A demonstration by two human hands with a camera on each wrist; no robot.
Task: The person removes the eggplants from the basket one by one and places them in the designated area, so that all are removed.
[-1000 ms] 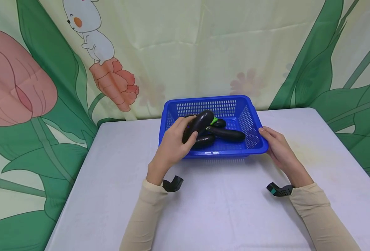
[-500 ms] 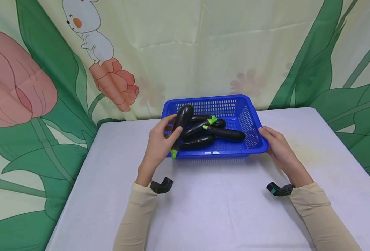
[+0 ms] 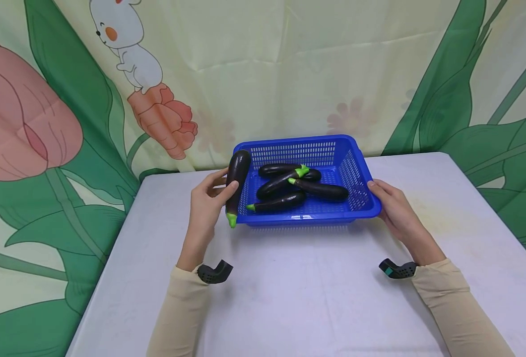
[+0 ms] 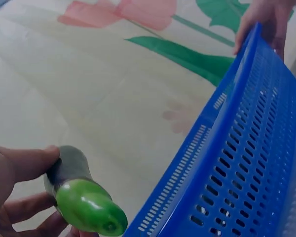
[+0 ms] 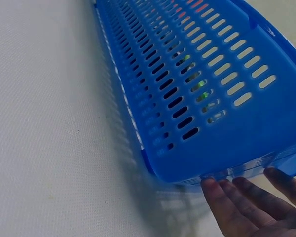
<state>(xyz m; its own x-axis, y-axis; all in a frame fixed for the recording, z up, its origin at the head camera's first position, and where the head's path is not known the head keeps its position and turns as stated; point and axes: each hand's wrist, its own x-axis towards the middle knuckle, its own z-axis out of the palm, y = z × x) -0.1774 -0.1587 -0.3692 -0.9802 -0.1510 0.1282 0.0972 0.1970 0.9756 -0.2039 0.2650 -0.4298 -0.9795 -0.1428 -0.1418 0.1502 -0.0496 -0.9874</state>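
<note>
My left hand holds a dark purple eggplant between thumb and fingers, over the left rim of a blue slotted plastic basket. The eggplant's green stem end points toward me; in the left wrist view it fills the lower left. Several more eggplants lie inside the basket, some overlapping. At the basket's right end, my right hand grips the rim, thumb on top. From the right wrist view, its fingertips touch the basket's outer end wall.
The basket stands near the back of a table with a white cover. Behind it hangs a printed curtain with flowers, leaves and a rabbit. Black wrist devices are worn on both wrists.
My left hand has lifted the eggplant from among the others and carried it left to the basket's left rim, turning its stem end toward me. The right hand and basket stay put.
</note>
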